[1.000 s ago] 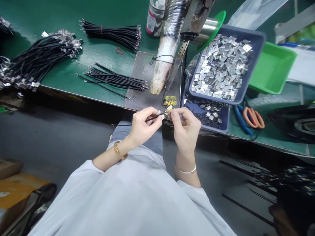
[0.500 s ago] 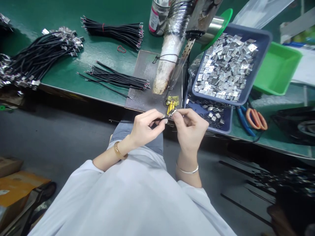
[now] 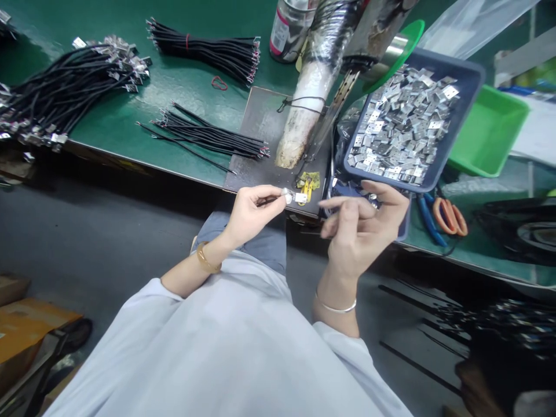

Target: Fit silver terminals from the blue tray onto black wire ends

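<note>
1. Left hand (image 3: pixel 252 211), centre of the frame: fingers curled, thumb and forefinger pinched on a thin black wire (image 3: pixel 267 201) with a small metal clip (image 3: pixel 299 197) at its tip.
2. Clip end held just over the near edge of the dark plate (image 3: pixel 260 139), touching or just beside the yellow piece (image 3: pixel 307 184) lying there; cannot tell which.
3. Right hand (image 3: pixel 362 229), right of centre: fingers spread and loose, gripping nothing visible, apart from the wire and clip, hovering in front of the lower blue tray (image 3: pixel 403 223).
4. Upper blue tray (image 3: pixel 467 101), upper right of the frame: tilted, heaped with small silver metal clips (image 3: pixel 402 130), resting over the lower tray.
5. Green tray (image 3: pixel 489 130), right of the blue trays, near the right edge of the frame.
6. Orange-handled scissors (image 3: pixel 449 211) and a blue-handled tool (image 3: pixel 428 211), side by side on the green bench (image 3: pixel 130 116), just right of the lower tray.
7. Wrapped cylindrical machine part (image 3: pixel 313 92), top centre, slanting down to the dark plate.
8. Loose black wires (image 3: pixel 208 136), left of the plate, fanned across the bench.
9. Banded bundle of black wires (image 3: pixel 208 49), upper centre-left, with a red rubber band (image 3: pixel 219 84) lying just below it.
10. Big pile of wires fitted with metal clips (image 3: pixel 65 92), upper left of the frame.
11. Gold bangle (image 3: pixel 204 260) on the left wrist, silver bangle (image 3: pixel 336 307) on the right; pale sleeves across the bottom of the frame.
</note>
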Demonstrator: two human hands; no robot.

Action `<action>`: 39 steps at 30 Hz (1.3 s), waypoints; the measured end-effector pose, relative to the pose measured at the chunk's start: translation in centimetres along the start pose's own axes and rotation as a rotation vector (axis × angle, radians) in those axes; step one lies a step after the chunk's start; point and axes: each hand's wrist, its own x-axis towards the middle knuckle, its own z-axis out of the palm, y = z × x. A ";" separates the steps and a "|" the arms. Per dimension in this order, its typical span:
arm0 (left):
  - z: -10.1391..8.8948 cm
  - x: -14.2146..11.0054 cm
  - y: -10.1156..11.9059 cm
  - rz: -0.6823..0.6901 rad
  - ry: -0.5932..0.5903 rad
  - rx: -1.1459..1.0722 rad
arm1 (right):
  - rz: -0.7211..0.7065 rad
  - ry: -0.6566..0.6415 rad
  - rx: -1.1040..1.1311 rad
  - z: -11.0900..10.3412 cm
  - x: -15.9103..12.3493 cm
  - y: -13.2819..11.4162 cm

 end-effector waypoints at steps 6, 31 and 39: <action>0.1 0.6 0.2 0.125 0.033 0.131 | -0.140 -0.116 -0.167 0.8 -0.3 0.5; 0.6 1.6 0.8 0.508 0.079 0.576 | -0.192 -0.143 -0.185 1.9 0.8 1.0; 0.3 1.1 0.9 0.468 0.026 0.649 | -0.150 -0.183 -0.205 1.3 0.1 0.8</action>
